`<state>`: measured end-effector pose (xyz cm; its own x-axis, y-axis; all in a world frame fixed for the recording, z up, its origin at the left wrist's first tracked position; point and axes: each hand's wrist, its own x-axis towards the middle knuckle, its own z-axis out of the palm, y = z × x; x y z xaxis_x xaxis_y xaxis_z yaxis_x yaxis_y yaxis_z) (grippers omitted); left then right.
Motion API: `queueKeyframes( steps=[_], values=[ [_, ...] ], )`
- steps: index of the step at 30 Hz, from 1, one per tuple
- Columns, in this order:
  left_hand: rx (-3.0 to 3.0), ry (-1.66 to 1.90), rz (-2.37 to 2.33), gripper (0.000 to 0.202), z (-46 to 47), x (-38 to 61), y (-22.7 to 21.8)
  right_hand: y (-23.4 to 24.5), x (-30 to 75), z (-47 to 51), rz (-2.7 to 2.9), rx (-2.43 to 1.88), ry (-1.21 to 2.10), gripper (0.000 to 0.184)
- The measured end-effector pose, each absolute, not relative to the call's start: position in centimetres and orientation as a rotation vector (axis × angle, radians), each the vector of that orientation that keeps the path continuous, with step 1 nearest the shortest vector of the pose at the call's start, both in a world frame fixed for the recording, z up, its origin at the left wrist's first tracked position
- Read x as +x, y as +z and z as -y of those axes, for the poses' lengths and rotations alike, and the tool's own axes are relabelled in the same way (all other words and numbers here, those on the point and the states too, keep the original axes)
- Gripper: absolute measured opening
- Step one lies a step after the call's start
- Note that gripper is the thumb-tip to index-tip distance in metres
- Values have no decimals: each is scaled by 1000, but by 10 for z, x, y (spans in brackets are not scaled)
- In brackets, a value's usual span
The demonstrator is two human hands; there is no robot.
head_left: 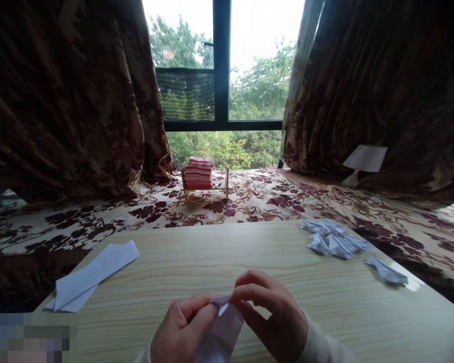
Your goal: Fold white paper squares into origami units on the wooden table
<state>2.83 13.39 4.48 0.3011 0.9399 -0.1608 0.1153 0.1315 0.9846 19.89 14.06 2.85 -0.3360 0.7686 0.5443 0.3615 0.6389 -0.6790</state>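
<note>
Both my hands meet at the near edge of a pale wooden table (249, 252). My left hand (181, 330) and my right hand (274, 315) pinch a narrow piece of white paper (221, 333) between fingertips, the thumbs pressed on its top end. The paper hangs down toward me between the hands. Its lower part runs out of view.
White paper strips (89, 277) lie at the table's left edge. Several folded paper shapes (335, 239) sit at the far right, one more (386, 270) nearer the corner. Beyond are a floral cloth, a small wooden rack holding red-striped fabric (199, 174), a lamp (363, 161), curtains and a window.
</note>
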Motion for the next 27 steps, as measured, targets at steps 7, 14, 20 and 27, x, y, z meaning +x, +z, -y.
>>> queueKeyframes(
  steps=[7,14,20,27],
  values=[
    [1196,875,-1095,36,-130,31,36,26,198,-140,1994,-928,509,15],
    [1312,787,-1166,29,-130,32,29,14,193,-142,1809,-918,639,20],
    [1430,910,-1150,25,-128,31,33,16,192,-143,1688,-1049,927,10],
    [1438,896,-1139,25,-128,32,34,23,194,-142,1716,-925,911,7]
  ],
)
